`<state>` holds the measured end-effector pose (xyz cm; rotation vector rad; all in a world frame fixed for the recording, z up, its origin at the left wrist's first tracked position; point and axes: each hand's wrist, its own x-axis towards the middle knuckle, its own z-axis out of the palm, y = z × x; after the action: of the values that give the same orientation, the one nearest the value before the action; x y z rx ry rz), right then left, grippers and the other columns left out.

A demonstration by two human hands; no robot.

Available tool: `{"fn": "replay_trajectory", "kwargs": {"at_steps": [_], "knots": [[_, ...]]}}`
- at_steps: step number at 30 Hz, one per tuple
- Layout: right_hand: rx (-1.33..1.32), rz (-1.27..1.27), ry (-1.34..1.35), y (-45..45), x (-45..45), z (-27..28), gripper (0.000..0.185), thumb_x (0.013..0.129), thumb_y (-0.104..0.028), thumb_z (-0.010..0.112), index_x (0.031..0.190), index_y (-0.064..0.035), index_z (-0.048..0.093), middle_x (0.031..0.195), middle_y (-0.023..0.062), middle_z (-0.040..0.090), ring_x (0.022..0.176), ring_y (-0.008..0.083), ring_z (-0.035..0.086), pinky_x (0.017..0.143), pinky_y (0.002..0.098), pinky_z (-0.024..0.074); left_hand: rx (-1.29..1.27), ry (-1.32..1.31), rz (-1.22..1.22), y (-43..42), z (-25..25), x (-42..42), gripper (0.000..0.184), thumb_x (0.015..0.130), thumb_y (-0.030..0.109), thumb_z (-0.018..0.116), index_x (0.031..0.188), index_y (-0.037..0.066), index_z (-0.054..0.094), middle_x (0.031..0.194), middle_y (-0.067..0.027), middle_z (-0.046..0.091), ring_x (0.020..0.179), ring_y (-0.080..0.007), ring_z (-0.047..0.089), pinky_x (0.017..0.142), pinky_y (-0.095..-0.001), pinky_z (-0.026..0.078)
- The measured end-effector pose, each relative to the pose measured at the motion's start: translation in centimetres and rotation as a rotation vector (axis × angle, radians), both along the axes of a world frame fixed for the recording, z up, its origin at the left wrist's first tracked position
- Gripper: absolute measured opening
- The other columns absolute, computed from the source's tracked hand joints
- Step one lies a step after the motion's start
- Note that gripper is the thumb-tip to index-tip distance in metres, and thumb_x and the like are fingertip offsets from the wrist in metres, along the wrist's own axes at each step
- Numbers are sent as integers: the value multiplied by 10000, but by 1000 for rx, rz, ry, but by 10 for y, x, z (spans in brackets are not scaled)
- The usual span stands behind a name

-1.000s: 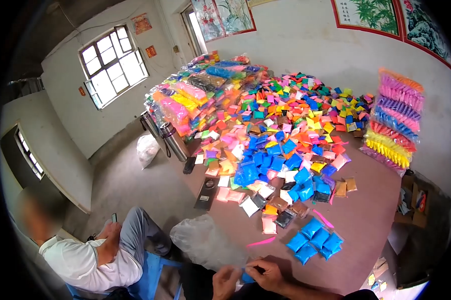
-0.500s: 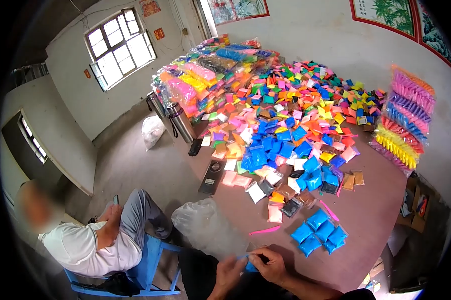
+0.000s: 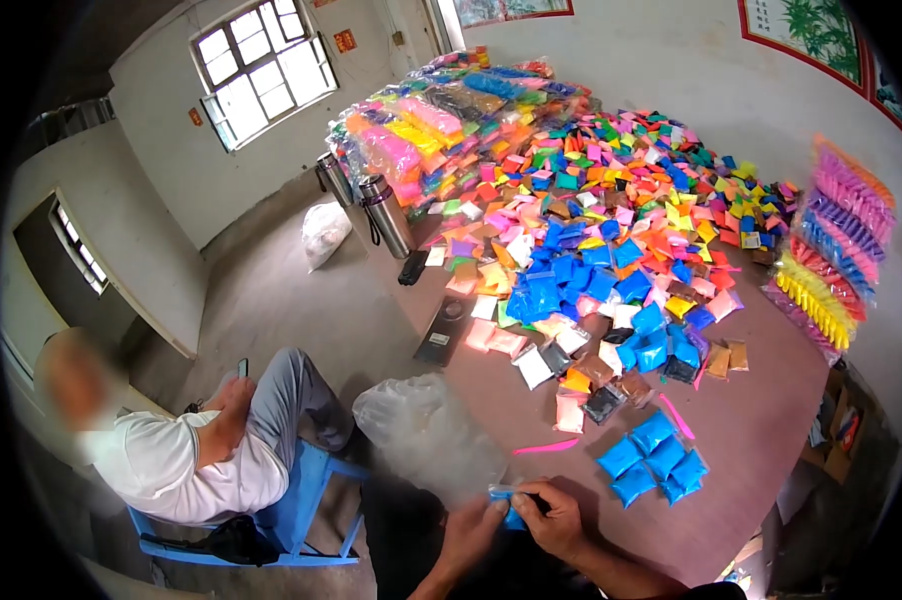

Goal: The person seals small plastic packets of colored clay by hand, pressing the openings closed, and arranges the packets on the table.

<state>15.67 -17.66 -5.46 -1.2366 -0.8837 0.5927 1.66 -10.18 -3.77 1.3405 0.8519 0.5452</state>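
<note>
Both hands are at the table's near edge, holding a small clear packet with bright blue filling (image 3: 513, 518). My left hand (image 3: 467, 540) pinches its left side, and my right hand (image 3: 557, 522) grips the top right with thumb and bent fingers. The fingers cover much of the packet. To the right of my hands lies a cluster of several similar blue packets (image 3: 654, 456). One thin pink plastic strip (image 3: 546, 446) lies just beyond my hands, and another pink strip (image 3: 677, 416) rests behind the cluster. A crumpled clear plastic bag (image 3: 421, 430) is left of my hands.
A large heap of small coloured packets (image 3: 611, 220) covers the far table (image 3: 531, 475). Bundled bags (image 3: 411, 130) are piled behind it. Steel flasks (image 3: 387, 218) and a dark flat box (image 3: 441, 332) line the left edge. A seated person (image 3: 191, 455) holds a phone at left.
The camera view has shifted, so the scene sits further right and slightly higher. Both hands keep hold of the blue packet, more of which now shows. My left hand is less blurred.
</note>
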Motion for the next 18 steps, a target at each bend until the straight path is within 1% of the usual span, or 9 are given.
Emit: {"fn": "replay_trajectory", "kwargs": {"at_steps": [2, 3, 5, 6, 8, 11, 15, 17, 18], "knots": [[-101, 25, -5, -2, -1, 3, 136, 954, -98, 665, 1035, 11, 672, 907, 33, 662, 816, 90, 577, 725, 250, 488, 92, 63, 10, -1, 3, -1, 216, 1015, 178, 589, 974, -19, 667, 884, -3, 620, 809, -76, 557, 760, -256, 494], [-102, 27, -5, -2, -1, 4, 136, 954, -98, 665, 1035, 11, 672, 907, 33, 662, 816, 90, 577, 725, 250, 488, 91, 64, 12, 0, 1, -2, 216, 1015, 178, 589, 974, -19, 667, 884, -3, 620, 809, -76, 557, 760, -256, 494], [-102, 51, 41, -2, -1, 5, 156, 962, -122, 664, 1053, 4, 669, 904, 17, 664, 811, 79, 575, 717, 244, 491, 114, 67, 5, 0, -8, -6, 249, 996, 198, 615, 1092, -26, 664, 866, -11, 657, 817, -80, 565, 748, -256, 481], [-103, 51, 42, -3, -2, 6, 156, 962, -122, 664, 1053, 4, 669, 904, 17, 664, 811, 79, 575, 717, 244, 491, 113, 67, 5, -2, -4, -3, 249, 996, 198, 615, 1092, -26, 664, 866, -11, 657, 817, -80, 565, 748, -256, 481], [-135, -25, 89, -4, -2, 10, 169, 932, -109, 668, 1069, -13, 691, 968, 75, 713, 876, 132, 652, 783, 277, 525, 11, -14, 39, -6, 5, 4, 254, 997, 206, 615, 1067, -35, 657, 821, -21, 653, 769, -92, 579, 723, -257, 488], [-145, -39, 146, -2, 1, 9, 174, 935, -114, 667, 1066, -2, 684, 950, 54, 703, 860, 116, 640, 771, 272, 528, -45, 54, -47, -5, 8, 1, 255, 998, 215, 615, 1026, -36, 650, 841, -41, 666, 765, -102, 603, 724, -252, 497], [-134, -43, 175, -2, -1, 2, 171, 934, -109, 666, 1064, 1, 678, 943, 41, 689, 845, 101, 622, 756, 262, 525, -60, 72, -48, -3, 19, 0, 259, 996, 231, 618, 986, -26, 649, 870, -57, 678, 769, -99, 616, 731, -244, 499], [-162, 83, 315, -5, -1, -1, 184, 930, -109, 672, 1080, -2, 670, 941, 35, 680, 799, 82, 604, 707, 247, 518, -90, 70, -25, -2, 20, -1, 254, 993, 239, 624, 973, -14, 646, 863, -55, 679, 766, -99, 621, 733, -242, 501], [-163, 86, 315, -5, -1, 0, 184, 930, -109, 672, 1080, -2, 670, 941, 35, 680, 799, 82, 604, 707, 247, 518, -91, 71, -22, -1, 20, -2, 254, 993, 239, 624, 973, -14, 646, 863, -55, 679, 766, -99, 621, 733, -242, 501]]}}
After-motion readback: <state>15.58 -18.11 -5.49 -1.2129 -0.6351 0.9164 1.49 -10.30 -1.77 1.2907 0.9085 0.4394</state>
